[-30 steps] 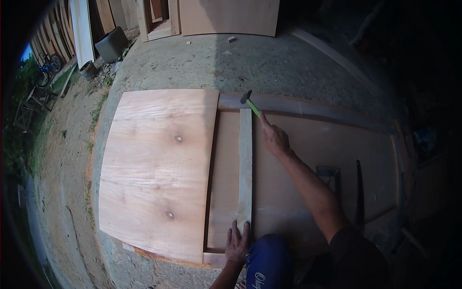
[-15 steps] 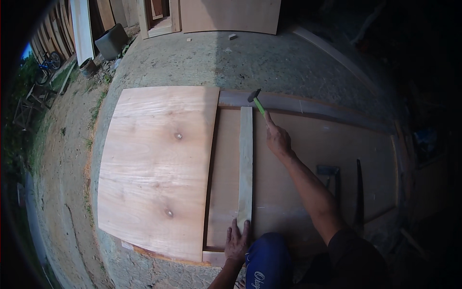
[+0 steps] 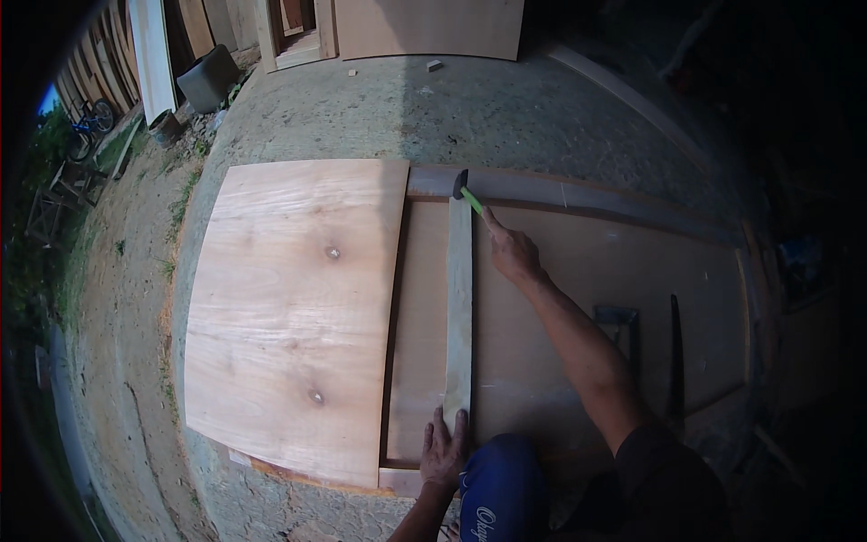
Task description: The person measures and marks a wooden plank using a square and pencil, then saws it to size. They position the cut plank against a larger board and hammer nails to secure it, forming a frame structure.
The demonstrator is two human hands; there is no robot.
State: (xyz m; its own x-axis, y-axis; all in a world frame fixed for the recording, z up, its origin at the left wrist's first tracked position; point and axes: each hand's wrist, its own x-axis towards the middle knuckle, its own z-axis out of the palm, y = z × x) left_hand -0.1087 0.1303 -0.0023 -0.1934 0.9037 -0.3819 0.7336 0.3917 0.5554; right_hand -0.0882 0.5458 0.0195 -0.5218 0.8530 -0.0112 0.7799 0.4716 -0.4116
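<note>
The narrow batten [image 3: 460, 307] is pale, flat wood. At its twelve o'clock, my extended right hand [image 3: 516, 256] grips a green-handled hammer [image 3: 471, 200]; at six, my left hand [image 3: 443, 459] lies spread.

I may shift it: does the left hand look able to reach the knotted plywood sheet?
Probably yes: nothing visible blocks the left hand, which touches the wooden strip, from the knotted plywood sheet.

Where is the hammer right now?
In the head view, the hammer is in the right hand's grip, its head by the far end of the narrow board, right of the plywood sheet.
</note>
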